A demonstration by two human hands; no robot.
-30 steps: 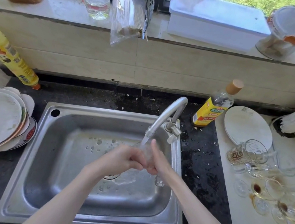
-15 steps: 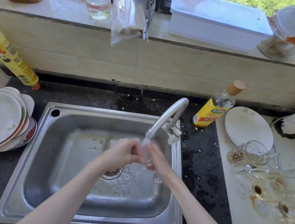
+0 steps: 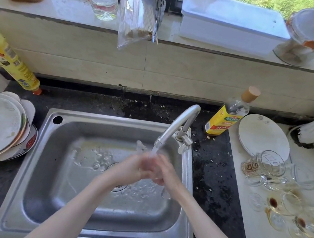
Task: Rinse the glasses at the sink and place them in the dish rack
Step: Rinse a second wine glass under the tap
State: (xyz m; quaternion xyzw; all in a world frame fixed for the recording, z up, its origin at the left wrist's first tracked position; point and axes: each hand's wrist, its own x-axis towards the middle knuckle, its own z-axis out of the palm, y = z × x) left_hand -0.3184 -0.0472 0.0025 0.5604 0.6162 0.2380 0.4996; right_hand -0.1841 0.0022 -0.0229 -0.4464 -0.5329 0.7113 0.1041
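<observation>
steel sink (image 3: 21,190), both hands (image 3: 152,169) round a clear stemmed glass (image 3: 165,194) (blurred, probably upright) under running water

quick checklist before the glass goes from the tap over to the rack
1. Water running from the tap: ok, the stream falls onto the hands.
2. Hold on the glass: ok, left hand and right hand both grip it over the sink.
3. Glass rinsed clean: cannot tell, blurred by water.
4. Dish rack located: not ok, none in view.
5. More to rinse: ok, stained glasses lie on the right counter.
</observation>
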